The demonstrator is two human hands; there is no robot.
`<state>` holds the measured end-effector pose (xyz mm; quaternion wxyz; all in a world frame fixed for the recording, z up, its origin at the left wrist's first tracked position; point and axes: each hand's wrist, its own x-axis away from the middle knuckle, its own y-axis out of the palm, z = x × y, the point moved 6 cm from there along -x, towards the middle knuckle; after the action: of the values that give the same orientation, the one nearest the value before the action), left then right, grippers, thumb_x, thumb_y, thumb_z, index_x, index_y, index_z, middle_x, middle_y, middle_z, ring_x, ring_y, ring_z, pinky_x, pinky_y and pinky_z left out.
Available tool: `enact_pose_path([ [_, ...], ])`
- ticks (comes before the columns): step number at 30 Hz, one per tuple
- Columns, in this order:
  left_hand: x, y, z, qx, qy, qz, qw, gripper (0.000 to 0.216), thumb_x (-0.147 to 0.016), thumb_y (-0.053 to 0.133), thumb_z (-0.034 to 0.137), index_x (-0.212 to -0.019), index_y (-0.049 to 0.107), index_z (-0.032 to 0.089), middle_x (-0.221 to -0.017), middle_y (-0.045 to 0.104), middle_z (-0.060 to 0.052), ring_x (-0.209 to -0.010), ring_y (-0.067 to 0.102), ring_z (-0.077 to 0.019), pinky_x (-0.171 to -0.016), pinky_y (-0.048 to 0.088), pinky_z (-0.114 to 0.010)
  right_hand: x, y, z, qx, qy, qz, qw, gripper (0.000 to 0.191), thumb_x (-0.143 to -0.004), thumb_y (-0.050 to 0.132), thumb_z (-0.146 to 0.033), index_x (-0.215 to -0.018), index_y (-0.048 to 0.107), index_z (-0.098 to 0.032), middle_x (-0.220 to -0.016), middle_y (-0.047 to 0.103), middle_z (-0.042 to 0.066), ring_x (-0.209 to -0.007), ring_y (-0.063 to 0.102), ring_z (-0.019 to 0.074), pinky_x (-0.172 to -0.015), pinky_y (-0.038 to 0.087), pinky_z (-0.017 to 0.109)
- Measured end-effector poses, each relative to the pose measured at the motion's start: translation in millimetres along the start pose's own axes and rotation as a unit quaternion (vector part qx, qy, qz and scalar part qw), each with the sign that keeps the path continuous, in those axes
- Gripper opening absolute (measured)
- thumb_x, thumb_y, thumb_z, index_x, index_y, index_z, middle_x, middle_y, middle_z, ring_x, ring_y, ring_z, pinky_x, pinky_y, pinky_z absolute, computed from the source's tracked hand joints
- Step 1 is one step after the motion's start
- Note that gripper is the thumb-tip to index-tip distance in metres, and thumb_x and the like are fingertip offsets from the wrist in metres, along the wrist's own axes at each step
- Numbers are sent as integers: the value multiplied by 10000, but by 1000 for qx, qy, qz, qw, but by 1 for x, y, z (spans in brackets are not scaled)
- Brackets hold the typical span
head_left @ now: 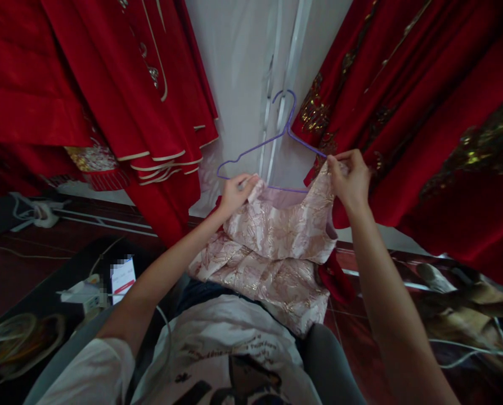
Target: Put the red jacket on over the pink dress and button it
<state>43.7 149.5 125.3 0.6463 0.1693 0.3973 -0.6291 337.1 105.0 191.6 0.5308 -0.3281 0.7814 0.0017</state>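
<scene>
A pale pink garment with gold embroidery (277, 247) hangs down in front of me toward my lap. My left hand (237, 191) pinches its left shoulder edge. My right hand (348, 177) pinches its right shoulder against the arm of a thin purple wire hanger (272, 138). The hanger's hook points up toward a white wall, and its lower bar runs just behind the garment's neckline. Both of my arms are stretched forward.
Red gowns with gold trim hang on the left (120, 95) and on the right (424, 112). A white plug block and cables (86, 292) lie on a dark surface at lower left. A white cable bundle (40, 214) lies on the dark floor.
</scene>
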Motion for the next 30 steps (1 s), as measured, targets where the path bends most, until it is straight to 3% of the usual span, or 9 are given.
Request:
enact_pose_path([
  [2, -7, -35, -20, 23, -36, 124, 991, 322, -842, 628, 475, -805, 692, 161, -779, 691, -17, -715, 597, -120, -691, 455, -227, -2, 3, 10, -34, 3, 2, 999, 250, -878, 574, -478, -854, 575, -229, -771, 630, 45, -705, 604, 203, -708, 486, 373],
  [5, -9, -75, -52, 28, -61, 184, 981, 306, -780, 699, 461, -798, 701, 156, -748, 680, -11, -677, 578, -112, -643, 435, -213, -7, 6, 17, -72, 5, -3, 997, 286, -857, 588, -512, -796, 551, -234, -718, 596, 33, -666, 578, 192, -663, 485, 364],
  [9, 9, -107, -93, 47, -123, 203, 970, 343, -738, 725, 482, -772, 714, 141, -741, 682, -23, -673, 582, -115, -660, 438, -218, -10, 6, 16, -103, 7, -5, 995, 293, -841, 613, -510, -757, 538, -239, -720, 594, 36, -671, 581, 192, -673, 494, 378],
  [14, 31, -109, -127, 132, -236, 182, 945, 400, -632, 791, 507, -761, 715, 136, -672, 659, -6, -587, 550, -99, -593, 421, -211, -9, 6, 13, -118, 13, -8, 993, 292, -835, 626, -502, -746, 528, -241, -728, 600, 36, -671, 583, 190, -681, 504, 388],
  [17, 28, -108, -124, 148, -217, 184, 947, 373, -650, 786, 494, -766, 720, 146, -695, 669, -6, -616, 567, -96, -615, 438, -202, -10, 4, 14, -117, 12, -11, 993, 288, -839, 623, -500, -757, 527, -241, -726, 595, 34, -678, 585, 191, -690, 509, 390],
  [21, 4, -103, -104, 161, -170, 166, 958, 360, -679, 769, 495, -805, 733, 160, -815, 717, -32, -735, 625, -123, -694, 483, -217, -12, 5, 15, -123, 3, -16, 992, 287, -835, 629, -495, -760, 529, -236, -729, 585, 30, -685, 583, 188, -693, 505, 385],
  [27, -60, -78, -36, 102, -75, 21, 992, 354, -680, 783, 482, -817, 741, 159, -846, 735, -54, -799, 661, -155, -745, 513, -258, -6, 23, 27, -164, 40, -59, 984, 347, -800, 638, -558, -744, 511, -239, -665, 550, 8, -634, 553, 169, -630, 482, 350],
  [30, -77, -79, -19, 104, -90, -39, 990, 365, -679, 791, 474, -829, 735, 146, -837, 731, -65, -799, 666, -158, -739, 521, -257, -3, 34, 35, -200, 69, -82, 974, 403, -766, 647, -613, -727, 490, -244, -610, 518, -14, -568, 516, 151, -566, 455, 321],
])
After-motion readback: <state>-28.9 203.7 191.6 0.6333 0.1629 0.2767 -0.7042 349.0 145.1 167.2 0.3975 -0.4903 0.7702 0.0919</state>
